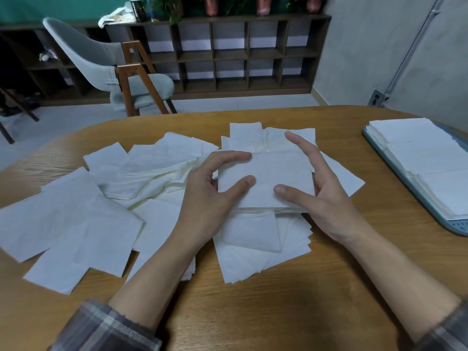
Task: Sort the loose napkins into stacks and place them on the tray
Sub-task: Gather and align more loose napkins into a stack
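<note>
Left of the tray (459, 227), well apart from it, both hands are holding a small stack (268, 181) of white napkins just above the heap. The left hand (202, 196) is gripping the side of the stack farther from the tray: its thumb is lying across the top sheet, its forefinger is curling along the far edge, and the other fingers are tucking out of sight below. The right hand (321, 188) is gripping the side nearer the tray, with its thumb pressing on the top sheet near the left thumb's tip and its forefinger stretching almost straight past the far corner. Its lower fingers are reaching under the edge; how far they are wrapping underneath I cannot tell. The stack is sitting roughly level, its edges nearly squared.

Under it, and spreading farther left of the tray, the loose napkins (106, 211) are lying scattered and overlapping on the wooden table (253, 312), some fanned, some single. The tray itself is resting at the table's right side, partly cut off by the frame, and it is carrying stacked napkins (430, 153) set side by side in neat piles. Plaid sleeves (106, 328) are covering both forearms short of the wrists. Beyond the table, far left of the tray, a grey chair (106, 62) is standing before a dark wooden shelf unit (228, 51).
</note>
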`<state>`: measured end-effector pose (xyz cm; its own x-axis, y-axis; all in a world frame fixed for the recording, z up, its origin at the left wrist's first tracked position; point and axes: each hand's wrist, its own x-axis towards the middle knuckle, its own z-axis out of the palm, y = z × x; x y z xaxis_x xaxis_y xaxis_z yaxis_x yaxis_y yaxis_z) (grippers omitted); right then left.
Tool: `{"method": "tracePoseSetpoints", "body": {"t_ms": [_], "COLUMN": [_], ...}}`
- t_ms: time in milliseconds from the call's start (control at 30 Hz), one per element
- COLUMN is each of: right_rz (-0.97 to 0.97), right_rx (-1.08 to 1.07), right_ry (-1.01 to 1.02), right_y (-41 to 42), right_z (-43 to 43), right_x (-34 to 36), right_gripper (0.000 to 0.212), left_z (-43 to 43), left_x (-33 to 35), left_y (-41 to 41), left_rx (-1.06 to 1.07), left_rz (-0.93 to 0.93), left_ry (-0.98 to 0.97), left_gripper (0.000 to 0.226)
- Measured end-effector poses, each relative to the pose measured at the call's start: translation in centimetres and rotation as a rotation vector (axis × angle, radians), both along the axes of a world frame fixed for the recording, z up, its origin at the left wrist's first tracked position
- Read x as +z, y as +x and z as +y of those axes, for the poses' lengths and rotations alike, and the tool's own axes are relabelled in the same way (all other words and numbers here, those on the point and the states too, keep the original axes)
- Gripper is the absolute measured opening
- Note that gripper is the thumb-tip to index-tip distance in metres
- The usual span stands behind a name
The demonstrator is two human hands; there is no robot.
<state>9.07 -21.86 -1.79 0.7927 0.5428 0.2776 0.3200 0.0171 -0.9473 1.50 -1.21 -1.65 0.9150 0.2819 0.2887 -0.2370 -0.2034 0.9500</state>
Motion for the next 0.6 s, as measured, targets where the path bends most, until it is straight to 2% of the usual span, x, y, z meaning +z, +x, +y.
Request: {"method": "tracePoseSetpoints", "body": {"t_ms": [200,367,500,600], "right_rz": [-0.058,-0.026,-0.075,-0.157], "right_rx": [-0.035,-0.017,-0.048,-0.14], "right_ry": [-0.065,-0.019,-0.057,-0.113], "right_y": [-0.3,-0.2,0.2,0.8], "right_z": [0.1,-0.1,-0.2,-0.4], "right_x": [0.3,0.1,-0.1,-0.3], "right_gripper": [0.067,0.074,0.056,0.047], "left_z": [-0.2,-0.2,-0.4,-0.4], "left_x": [-0.2,-0.8,-1.0,-0.6], "left_y": [0.1,0.4,0.3,0.1], "left_rx": [0.01,0.068,0.091,0.053], "left_rz": [-0.02,-0.036,-0.004,0.09], "left_ry": [0.061,0.195,0.381,0.347], "left_gripper": [0.032,0.037,0.052,0.06]}}
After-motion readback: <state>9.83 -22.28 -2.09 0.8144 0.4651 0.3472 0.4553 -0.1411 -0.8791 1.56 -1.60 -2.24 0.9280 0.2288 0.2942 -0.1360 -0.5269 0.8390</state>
